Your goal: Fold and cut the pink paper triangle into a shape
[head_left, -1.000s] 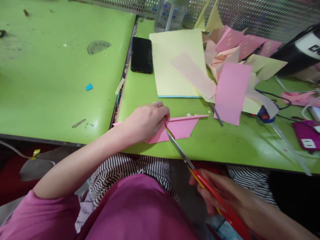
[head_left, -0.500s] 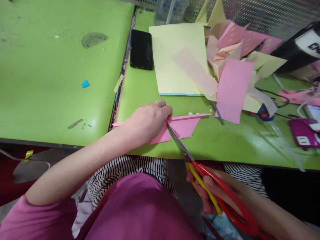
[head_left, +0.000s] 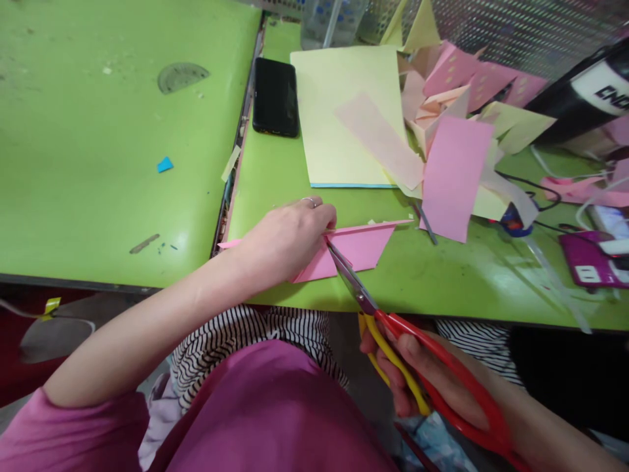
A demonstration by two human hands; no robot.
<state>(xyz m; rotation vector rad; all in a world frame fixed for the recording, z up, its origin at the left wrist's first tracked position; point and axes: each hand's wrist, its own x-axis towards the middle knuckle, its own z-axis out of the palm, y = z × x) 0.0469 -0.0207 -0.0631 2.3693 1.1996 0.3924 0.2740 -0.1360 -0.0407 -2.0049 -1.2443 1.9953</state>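
A folded pink paper (head_left: 366,248) lies near the front edge of the green table. My left hand (head_left: 299,233), a ring on one finger, is closed over its left part and pins it down; the fingertips are partly hidden. In my right hand (head_left: 413,367) are the scissors (head_left: 376,311), with one red and one yellow handle. Their metal blades reach onto the pink paper, the tips close beside my left fingers. A narrow slit or folded strip shows along the blades. The handles hang out past the table edge.
A black phone (head_left: 275,97) lies beside a pale yellow paper stack (head_left: 348,118). Pink and yellow paper pieces (head_left: 457,177) pile up at the right, near a black bottle (head_left: 590,92), cables and a purple device (head_left: 592,259). A protractor (head_left: 183,77) sits on the left table half.
The view has shifted slightly. My left hand still presses the pink paper, and the scissors stay at nearly the same place on it.
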